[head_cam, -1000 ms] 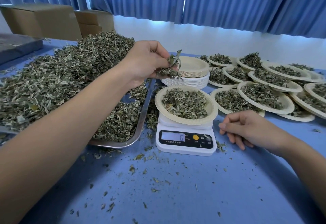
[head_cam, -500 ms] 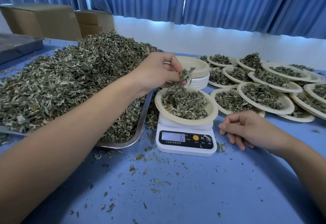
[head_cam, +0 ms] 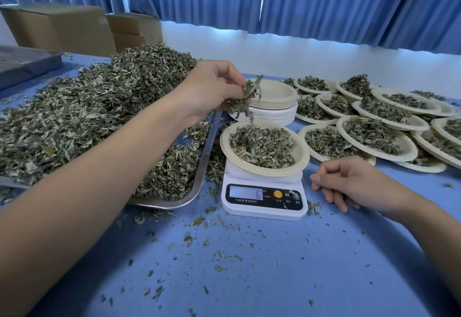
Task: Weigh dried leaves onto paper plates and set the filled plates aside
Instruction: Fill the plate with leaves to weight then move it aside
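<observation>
Dried leaves (head_cam: 245,102) pinched in our left hand (head_cam: 209,92) fingers; plate (head_cam: 303,155) on scale (head_cam: 264,206) sits just below them, slightly right. Right hand (head_cam: 354,182) rests loosely curled, empty, on table (head_cam: 249,266).

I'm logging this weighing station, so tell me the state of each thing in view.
Left hand: raised, pinching a tuft of dried green leaves.
Right hand: resting on the blue table, loosely curled, empty.
Round beige paper plate: on the scale, holding leaves.
White digital kitchen scale: on, display reads 6.
Stack of beige paper plates: top plate empty.
Steel tray: heaped with leaves.
Filled paper plates: overlapping at right.
</observation>
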Demonstrator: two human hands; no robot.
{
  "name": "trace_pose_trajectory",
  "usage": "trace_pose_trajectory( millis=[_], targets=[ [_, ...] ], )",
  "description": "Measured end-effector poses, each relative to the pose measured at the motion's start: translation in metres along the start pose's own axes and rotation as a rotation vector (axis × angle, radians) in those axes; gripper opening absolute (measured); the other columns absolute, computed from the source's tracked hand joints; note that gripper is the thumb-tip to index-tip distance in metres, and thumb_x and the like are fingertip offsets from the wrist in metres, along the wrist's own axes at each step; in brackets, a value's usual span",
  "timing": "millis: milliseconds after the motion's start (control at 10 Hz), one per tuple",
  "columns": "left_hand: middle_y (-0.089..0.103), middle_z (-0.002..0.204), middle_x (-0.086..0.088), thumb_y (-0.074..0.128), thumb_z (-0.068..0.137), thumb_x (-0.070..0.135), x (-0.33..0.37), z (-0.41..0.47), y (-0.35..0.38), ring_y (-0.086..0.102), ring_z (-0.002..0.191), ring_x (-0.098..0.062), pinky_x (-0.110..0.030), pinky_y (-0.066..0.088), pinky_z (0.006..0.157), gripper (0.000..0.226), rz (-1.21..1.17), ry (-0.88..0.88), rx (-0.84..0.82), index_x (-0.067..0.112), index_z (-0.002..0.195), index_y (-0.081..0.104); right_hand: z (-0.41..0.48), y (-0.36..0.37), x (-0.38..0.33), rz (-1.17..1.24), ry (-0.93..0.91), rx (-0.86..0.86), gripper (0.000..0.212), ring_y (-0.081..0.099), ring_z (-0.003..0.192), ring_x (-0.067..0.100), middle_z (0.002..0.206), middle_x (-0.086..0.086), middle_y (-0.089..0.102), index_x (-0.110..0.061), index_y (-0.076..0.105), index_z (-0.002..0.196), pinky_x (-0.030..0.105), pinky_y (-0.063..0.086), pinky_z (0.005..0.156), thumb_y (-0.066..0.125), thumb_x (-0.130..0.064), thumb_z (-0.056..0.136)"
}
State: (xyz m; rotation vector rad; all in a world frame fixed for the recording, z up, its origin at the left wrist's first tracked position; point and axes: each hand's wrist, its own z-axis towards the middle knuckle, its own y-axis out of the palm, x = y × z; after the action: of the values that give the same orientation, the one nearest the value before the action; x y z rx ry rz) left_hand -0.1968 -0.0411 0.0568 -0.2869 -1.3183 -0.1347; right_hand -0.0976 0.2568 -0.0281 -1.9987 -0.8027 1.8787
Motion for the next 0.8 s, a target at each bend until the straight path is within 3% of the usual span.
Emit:
trace_pose_trajectory(
  millis=[300,500,600,700,800],
  targets=[
    [0.073,0.093,-0.026,0.068,0.085,-0.013,-0.002,-0.002,0.005,0.075,0.076,-0.023,-0.017,0.051,0.053,0.018,0.034,0.029,-0.022,0.003,0.091,0.063,0.0,0.0,0.0,-0.004,-0.001,0.005,0.026,0.052,0.041,0.022,0.06,0.014,0.063,-0.01,0.07,0.076,0.02,0.031,0.037,0.065,-0.022,0.099],
    [0.071,0.102,-0.03,0.07,0.084,-0.011,-0.005,-0.001,0.008,0.074,0.088,-0.031,-0.029,0.056,0.072,0.018,0.018,0.065,-0.008,0.005,0.089,0.064,-0.001,0.001,-0.001,0.006,0.0,0.001,0.026,0.052,0.041,0.021,0.06,0.014,0.062,-0.009,0.07,0.076,0.02,0.031,0.037,0.065,-0.021,0.099],
    [0.075,0.101,-0.018,0.075,0.081,-0.006,-0.012,-0.003,0.017,0.073,0.095,-0.032,-0.04,0.06,0.086,0.014,0.226,0.068,-0.097,0.004,0.089,0.069,-0.001,0.0,-0.001,0.005,0.0,0.003,0.026,0.052,0.041,0.021,0.06,0.014,0.062,-0.009,0.07,0.076,0.02,0.031,0.037,0.065,-0.022,0.098],
    [0.076,0.099,-0.014,0.08,0.077,-0.002,-0.017,-0.006,0.022,0.071,0.098,-0.034,-0.051,0.055,0.095,0.014,0.379,0.065,-0.12,0.005,0.087,0.074,-0.001,0.0,-0.001,0.001,-0.001,-0.003,0.026,0.052,0.041,0.022,0.061,0.015,0.063,-0.009,0.071,0.077,0.02,0.031,0.037,0.065,-0.022,0.099],
    [0.077,0.097,-0.012,0.081,0.076,-0.001,-0.014,-0.003,0.018,0.073,0.095,-0.029,-0.047,0.055,0.096,0.014,0.378,0.1,-0.075,0.007,0.086,0.075,-0.001,0.0,-0.001,0.002,-0.005,-0.004,0.026,0.052,0.042,0.022,0.061,0.015,0.063,-0.01,0.071,0.077,0.02,0.031,0.037,0.065,-0.023,0.099]
  ],
)
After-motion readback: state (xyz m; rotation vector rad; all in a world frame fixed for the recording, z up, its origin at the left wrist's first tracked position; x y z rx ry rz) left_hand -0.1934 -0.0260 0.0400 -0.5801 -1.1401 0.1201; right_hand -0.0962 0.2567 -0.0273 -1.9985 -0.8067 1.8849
